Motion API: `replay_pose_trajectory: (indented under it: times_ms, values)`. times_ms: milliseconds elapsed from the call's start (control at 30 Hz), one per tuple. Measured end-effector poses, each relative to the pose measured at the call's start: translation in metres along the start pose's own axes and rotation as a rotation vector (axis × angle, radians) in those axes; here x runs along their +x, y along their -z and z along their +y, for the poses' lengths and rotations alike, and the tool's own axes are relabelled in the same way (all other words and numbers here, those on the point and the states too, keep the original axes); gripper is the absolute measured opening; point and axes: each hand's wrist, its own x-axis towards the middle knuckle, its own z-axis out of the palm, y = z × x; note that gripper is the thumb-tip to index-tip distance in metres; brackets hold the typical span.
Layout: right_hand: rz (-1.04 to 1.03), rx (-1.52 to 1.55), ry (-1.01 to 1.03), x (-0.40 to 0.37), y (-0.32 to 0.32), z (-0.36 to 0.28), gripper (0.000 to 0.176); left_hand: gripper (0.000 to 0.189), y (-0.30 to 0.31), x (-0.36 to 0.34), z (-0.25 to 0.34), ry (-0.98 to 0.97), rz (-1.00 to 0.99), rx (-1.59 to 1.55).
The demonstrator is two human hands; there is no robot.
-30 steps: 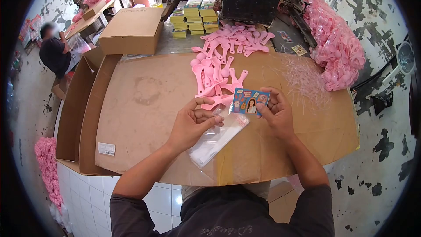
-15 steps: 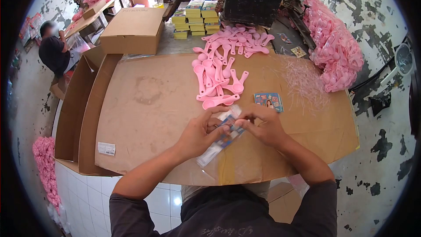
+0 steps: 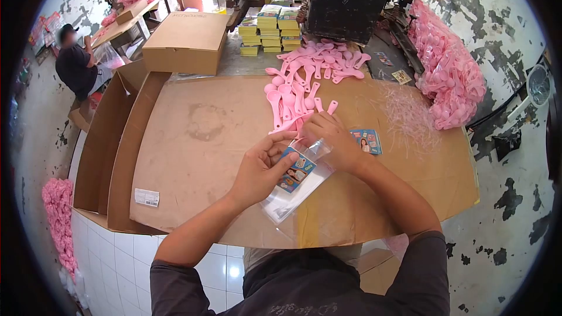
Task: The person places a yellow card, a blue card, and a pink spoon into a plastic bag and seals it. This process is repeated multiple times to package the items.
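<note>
My left hand (image 3: 261, 168) grips a blue printed card (image 3: 296, 172), with its thumb on the card's face. Around and below the card are clear plastic bags (image 3: 285, 206), their open end spread toward the pile. My right hand (image 3: 332, 139) is at the near edge of the pink spoons (image 3: 288, 100), its fingers bent and their tips mostly hidden, so what they hold cannot be made out. Just right of this hand, a stack of similar cards (image 3: 368, 141) lies on the cardboard sheet (image 3: 193, 164).
A closed carton (image 3: 184, 38) and a long open box (image 3: 96, 158) stand left. Behind are stacked yellow-edged cards (image 3: 268, 30) and a black machine (image 3: 346, 3). Bagged pink items (image 3: 448, 70) and plastic shreds (image 3: 407, 108) lie right. A person (image 3: 76, 64) sits far left.
My right hand has moved forward from the bag to the spoons. The card in my left hand now faces up, and the plastic is spread wider.
</note>
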Motion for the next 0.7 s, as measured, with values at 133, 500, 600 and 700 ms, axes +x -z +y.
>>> replay_pose_trajectory:
  times_ms: [133, 500, 600, 700]
  values:
    - [0.136, -0.071, 0.074, -0.003, 0.031, -0.008, 0.023, 0.041, 0.002, -0.001, 0.005, 0.051, 0.0, 0.018]
    - [0.295, 0.07, 0.236, -0.02, 0.062, -0.016, 0.021, 0.036, 0.004, 0.0, -0.005, 0.144, -0.126, -0.002]
    - [0.308, 0.075, 0.239, -0.022, 0.063, -0.013, 0.021, 0.037, 0.006, 0.001, -0.003, 0.145, -0.155, -0.023]
    - [0.305, 0.102, 0.257, -0.022, 0.065, -0.015, 0.02, 0.04, 0.004, 0.001, -0.003, 0.138, -0.159, -0.042]
